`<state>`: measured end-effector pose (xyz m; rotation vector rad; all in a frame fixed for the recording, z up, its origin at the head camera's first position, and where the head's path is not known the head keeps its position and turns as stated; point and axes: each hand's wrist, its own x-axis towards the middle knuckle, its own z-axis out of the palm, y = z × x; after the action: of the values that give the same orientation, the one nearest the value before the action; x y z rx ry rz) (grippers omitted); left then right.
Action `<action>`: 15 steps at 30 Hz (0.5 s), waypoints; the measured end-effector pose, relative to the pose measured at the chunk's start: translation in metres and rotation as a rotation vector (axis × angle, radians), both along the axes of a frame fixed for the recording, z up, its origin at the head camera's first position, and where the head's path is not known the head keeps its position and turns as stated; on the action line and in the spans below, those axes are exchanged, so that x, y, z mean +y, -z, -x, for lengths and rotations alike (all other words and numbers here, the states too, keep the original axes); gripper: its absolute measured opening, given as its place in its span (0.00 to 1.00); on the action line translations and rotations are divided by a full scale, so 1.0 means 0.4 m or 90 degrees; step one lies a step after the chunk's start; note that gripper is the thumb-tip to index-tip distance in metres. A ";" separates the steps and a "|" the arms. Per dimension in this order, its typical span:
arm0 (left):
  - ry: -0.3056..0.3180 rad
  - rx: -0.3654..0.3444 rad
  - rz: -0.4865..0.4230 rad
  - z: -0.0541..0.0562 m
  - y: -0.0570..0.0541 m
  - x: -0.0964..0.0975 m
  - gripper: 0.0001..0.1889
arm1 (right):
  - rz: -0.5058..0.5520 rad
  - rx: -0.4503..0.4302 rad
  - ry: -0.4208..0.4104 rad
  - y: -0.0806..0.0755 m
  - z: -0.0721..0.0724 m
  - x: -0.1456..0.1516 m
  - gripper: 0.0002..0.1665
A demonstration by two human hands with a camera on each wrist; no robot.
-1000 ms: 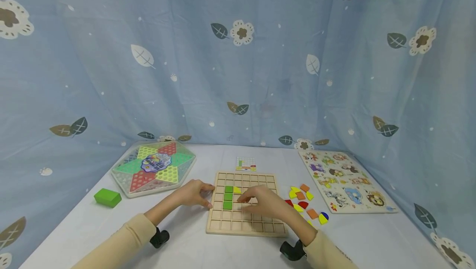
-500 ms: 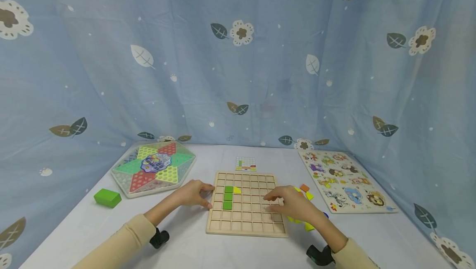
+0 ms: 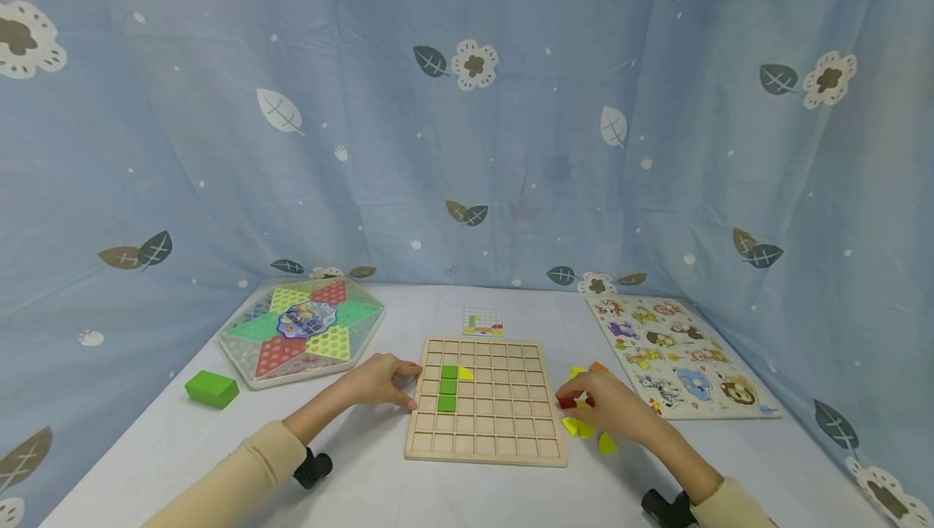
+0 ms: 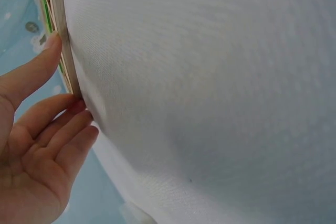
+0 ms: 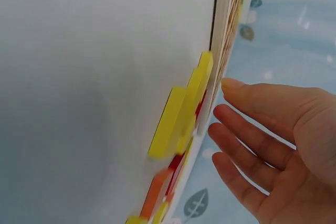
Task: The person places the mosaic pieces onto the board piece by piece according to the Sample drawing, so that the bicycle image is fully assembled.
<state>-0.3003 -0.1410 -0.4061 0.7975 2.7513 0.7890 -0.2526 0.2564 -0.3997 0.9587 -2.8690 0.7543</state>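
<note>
A wooden grid board (image 3: 485,458) lies in front of me, with several green square tiles (image 3: 447,388) in a column and a yellow quarter-round tile (image 3: 465,374) beside the top one. My left hand (image 3: 375,380) touches the board's left edge with thumb and fingertips, seen close in the left wrist view (image 4: 37,150). To the right of the board, my right hand (image 3: 613,405) hovers over loose tiles, fingertips close to a red tile (image 3: 566,403). Its fingers are spread with nothing between them in the right wrist view, near yellow tiles (image 5: 169,121) and an orange tile (image 5: 156,191).
Behind the board lies a small pattern card (image 3: 483,322). A hexagonal Chinese checkers board (image 3: 306,333) and a green block (image 3: 212,388) are on the left. An animal puzzle board (image 3: 679,358) lies at the right. A blue curtain (image 3: 467,147) hangs behind the table.
My right hand has moved right, from over the middle of the grid board to the loose tiles. My left hand has stayed at the board's left edge.
</note>
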 end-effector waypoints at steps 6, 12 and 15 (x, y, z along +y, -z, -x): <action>0.003 0.000 -0.005 -0.001 -0.001 0.000 0.33 | 0.008 0.003 -0.038 0.004 -0.007 0.035 0.13; 0.008 0.002 -0.005 -0.001 -0.002 0.000 0.33 | 0.013 0.010 -0.131 0.015 -0.016 0.053 0.16; 0.006 0.002 -0.005 -0.001 -0.001 -0.001 0.33 | 0.005 0.002 -0.153 0.021 -0.016 0.056 0.18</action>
<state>-0.3001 -0.1412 -0.4057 0.8143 2.7467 0.7973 -0.2462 0.2786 -0.4080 1.3190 -2.7773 0.7768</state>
